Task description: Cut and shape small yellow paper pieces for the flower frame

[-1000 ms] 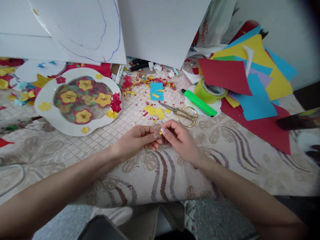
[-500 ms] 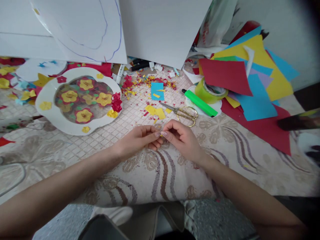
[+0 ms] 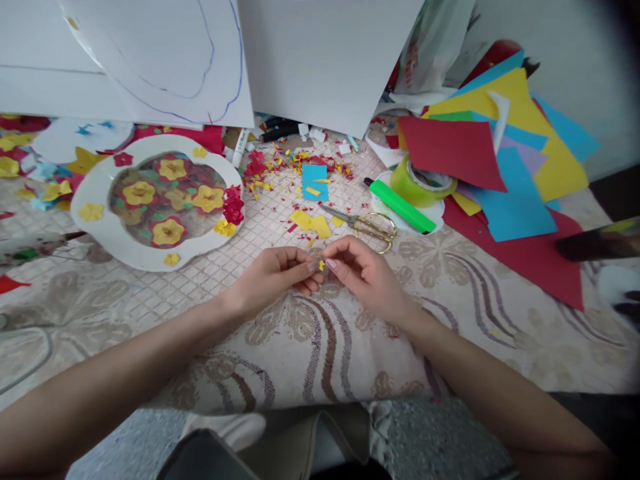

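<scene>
A tiny yellow paper flower [image 3: 321,265] is pinched between the fingertips of my left hand [image 3: 283,272] and my right hand [image 3: 363,275], just above the tablecloth. Both hands are closed, thumb against forefinger, and their tips nearly meet. Beyond them lie yellow paper pieces [image 3: 313,223] and scissors [image 3: 367,225] with gold handles, blades pointing left. A small blue paper rectangle [image 3: 314,180] with yellow strips on it rests farther back. Left of my hands is a white scalloped frame [image 3: 100,233] decorated with yellow and red paper flowers around a clear middle.
Coloured paper sheets [image 3: 515,200] pile up at the right, beside a roll of green tape [image 3: 417,187] and a bright green utility knife [image 3: 403,208]. Red and yellow scraps [image 3: 295,160] litter the back. White boards [image 3: 325,60] stand behind, and a dark cylindrical object [image 3: 600,241] shows far right.
The fingertips have parted slightly, so more of the yellow paper flower shows between them. Things on the table keep their places.
</scene>
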A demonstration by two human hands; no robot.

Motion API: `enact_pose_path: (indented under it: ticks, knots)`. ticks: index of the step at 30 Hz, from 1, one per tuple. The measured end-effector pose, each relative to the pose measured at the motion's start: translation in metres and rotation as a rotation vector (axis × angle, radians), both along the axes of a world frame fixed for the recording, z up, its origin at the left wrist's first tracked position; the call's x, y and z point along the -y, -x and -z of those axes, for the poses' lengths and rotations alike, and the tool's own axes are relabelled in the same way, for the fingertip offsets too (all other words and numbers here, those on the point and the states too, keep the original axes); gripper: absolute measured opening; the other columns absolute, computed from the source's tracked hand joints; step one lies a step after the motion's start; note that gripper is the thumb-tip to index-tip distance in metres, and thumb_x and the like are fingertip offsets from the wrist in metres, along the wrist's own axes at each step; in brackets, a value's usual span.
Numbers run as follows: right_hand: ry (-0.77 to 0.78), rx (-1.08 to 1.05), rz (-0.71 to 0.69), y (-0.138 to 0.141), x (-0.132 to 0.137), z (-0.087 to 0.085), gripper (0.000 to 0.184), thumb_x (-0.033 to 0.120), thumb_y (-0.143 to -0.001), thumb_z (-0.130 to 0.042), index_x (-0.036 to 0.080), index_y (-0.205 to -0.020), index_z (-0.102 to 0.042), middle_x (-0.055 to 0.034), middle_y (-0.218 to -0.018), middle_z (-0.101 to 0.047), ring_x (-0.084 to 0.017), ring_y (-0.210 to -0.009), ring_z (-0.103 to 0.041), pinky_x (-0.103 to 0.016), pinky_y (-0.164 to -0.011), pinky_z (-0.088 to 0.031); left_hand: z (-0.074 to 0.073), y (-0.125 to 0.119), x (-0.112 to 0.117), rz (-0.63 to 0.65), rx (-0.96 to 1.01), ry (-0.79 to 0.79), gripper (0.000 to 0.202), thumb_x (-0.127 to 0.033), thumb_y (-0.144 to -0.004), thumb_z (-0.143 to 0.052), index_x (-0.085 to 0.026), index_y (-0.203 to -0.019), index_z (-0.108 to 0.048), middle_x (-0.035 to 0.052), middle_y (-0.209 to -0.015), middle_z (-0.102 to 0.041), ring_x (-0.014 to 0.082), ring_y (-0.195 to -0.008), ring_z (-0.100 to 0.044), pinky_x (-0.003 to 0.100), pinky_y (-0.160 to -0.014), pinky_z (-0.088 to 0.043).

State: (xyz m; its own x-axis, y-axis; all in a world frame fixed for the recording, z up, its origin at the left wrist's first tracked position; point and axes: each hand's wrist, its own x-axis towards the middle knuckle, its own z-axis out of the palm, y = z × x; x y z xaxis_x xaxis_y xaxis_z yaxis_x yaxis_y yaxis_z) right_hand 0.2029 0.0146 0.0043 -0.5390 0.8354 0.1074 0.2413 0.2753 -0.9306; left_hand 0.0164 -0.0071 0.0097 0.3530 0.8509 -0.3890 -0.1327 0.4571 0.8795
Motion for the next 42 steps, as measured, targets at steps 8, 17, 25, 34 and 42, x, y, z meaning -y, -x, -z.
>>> enact_pose_path:
  ticks: [8, 17, 25, 34, 42]
  knots:
    - [-0.330, 0.005, -0.038, 0.000, -0.004, -0.001, 0.012, 0.009, -0.086, -0.056, 0.021, -0.088, -0.057, -0.0033, -0.092, -0.056, -0.017, -0.090, -0.055, -0.031, -0.077, -0.046, 0.002, -0.001, 0.000, -0.028, 0.071, 0.062, 0.017, -0.027, -0.078, -0.064, -0.010, -0.078, -0.059, 0.0022, -0.073, -0.066, 0.0081, -0.064, -0.060, 0.022, -0.064, -0.047]
    - [-0.377, -0.011, -0.066, 0.001, -0.004, 0.002, 0.013, 0.008, -0.090, -0.050, 0.019, -0.083, -0.051, -0.0023, -0.085, -0.054, -0.016, -0.084, -0.053, -0.031, -0.076, -0.043, 0.003, -0.003, 0.002, 0.000, 0.115, 0.122, 0.017, -0.027, -0.080, -0.063, -0.011, -0.076, -0.059, 0.0018, -0.072, -0.066, 0.0076, -0.061, -0.060, 0.020, -0.060, -0.046]
    - [-0.314, 0.008, -0.074, 0.002, -0.003, 0.003, 0.012, 0.009, -0.091, -0.049, 0.019, -0.083, -0.050, -0.0019, -0.084, -0.053, -0.015, -0.083, -0.051, -0.030, -0.076, -0.041, 0.001, -0.002, 0.001, 0.021, 0.137, 0.199, 0.015, -0.023, -0.081, -0.062, -0.009, -0.075, -0.061, 0.0030, -0.071, -0.067, 0.0066, -0.059, -0.060, 0.019, -0.058, -0.045]
    - [-0.176, 0.042, 0.005, 0.006, 0.002, 0.003, 0.009, 0.012, -0.091, -0.048, 0.018, -0.085, -0.049, -0.0008, -0.082, -0.051, -0.014, -0.076, -0.049, -0.028, -0.069, -0.040, 0.006, -0.006, 0.004, -0.055, 0.175, 0.114, 0.015, -0.024, -0.078, -0.066, -0.010, -0.078, -0.060, 0.0024, -0.074, -0.067, 0.0075, -0.065, -0.061, 0.020, -0.063, -0.047]
    - [-0.062, 0.057, 0.061, 0.006, 0.006, 0.006, 0.006, 0.017, -0.092, -0.048, 0.018, -0.087, -0.049, 0.0001, -0.079, -0.052, -0.013, -0.072, -0.049, -0.027, -0.065, -0.040, 0.007, -0.006, 0.004, -0.049, 0.148, 0.121, 0.016, -0.026, -0.078, -0.066, -0.010, -0.079, -0.063, 0.0038, -0.076, -0.068, 0.0086, -0.065, -0.062, 0.022, -0.066, -0.049]
